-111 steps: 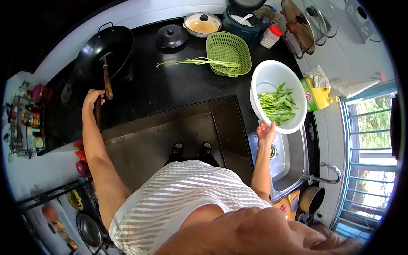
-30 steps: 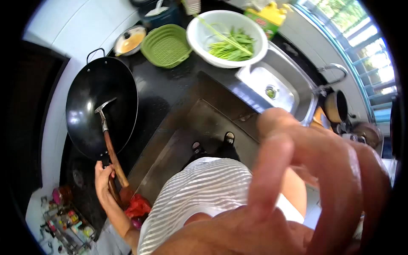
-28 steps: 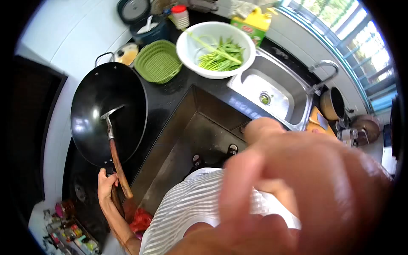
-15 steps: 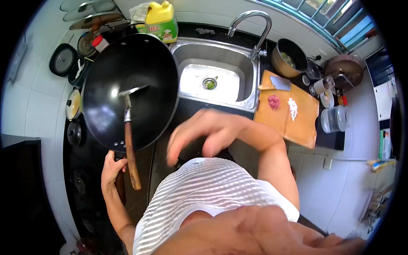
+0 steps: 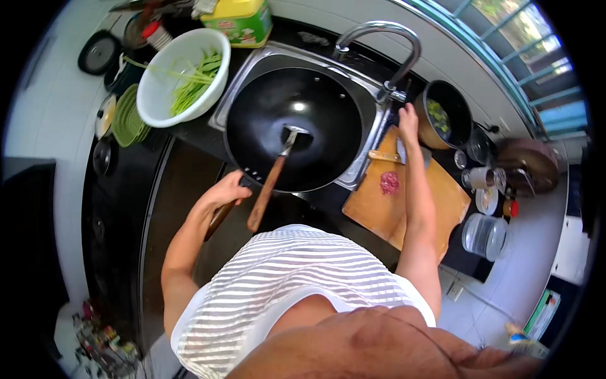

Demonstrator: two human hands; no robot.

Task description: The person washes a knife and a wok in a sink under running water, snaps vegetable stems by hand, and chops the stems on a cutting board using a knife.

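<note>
My left hand (image 5: 226,189) is closed around the wooden handle (image 5: 218,221) of a large black wok. The wok (image 5: 265,126) sits over the steel sink (image 5: 259,60), covering most of the basin. A spatula (image 5: 273,180) with a wooden handle leans inside it, metal head down in the bowl and grip past the near rim. My right arm stretches over the cutting board (image 5: 372,208). At its end my right hand (image 5: 409,120) has its fingers drawn together by the handle of the chrome faucet (image 5: 413,50). No running water shows.
On the board lie chopped red meat (image 5: 389,183) and a cleaver (image 5: 384,156), partly behind my forearm. A pot (image 5: 426,126) stands behind it, jars to the right. Left of the sink are a white bowl (image 5: 148,104) of green vegetables and a green basket (image 5: 128,120).
The wok, with the spatula in it, has moved right from the left counter to over the sink, uncovering the white bowl. My right hand has gone from before my body to the faucet.
</note>
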